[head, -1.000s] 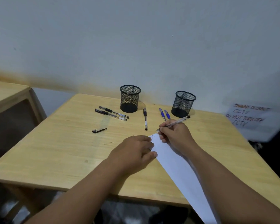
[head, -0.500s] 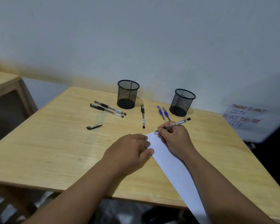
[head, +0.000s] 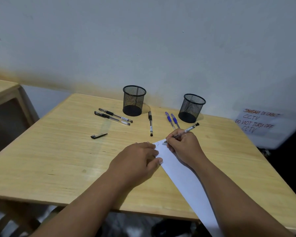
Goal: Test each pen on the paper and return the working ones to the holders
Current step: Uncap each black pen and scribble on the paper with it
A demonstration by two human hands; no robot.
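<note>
My right hand (head: 184, 146) grips a clear pen (head: 186, 130), fingers (head: 173, 136) clamped round the barrel, tip touching the far corner of the white paper (head: 181, 177), where a few faint marks show; too small to read. My left hand (head: 137, 161) lies flat on the paper's left edge, fingers loosely together and pressing down, thumb on the sheet. The paper runs diagonally from mid surface (head: 58, 159) to the near right edge and overhangs it.

Far side: two black mesh holders, left holder (head: 134, 100) and right holder (head: 192, 107), both upright, well apart. Left of the left holder, two black pens (head: 114, 116) lie side by side, nearly touching. A single black pen (head: 150, 123) lies between the holders, pointing near. Two blue pens (head: 172, 120) lie side by side just left of the right holder, their near ends beside my right hand. A loose black cap (head: 98, 135) lies alone, left of my hands. A handwritten CCTV sign (head: 257, 122) hangs on the wall at far right.
</note>
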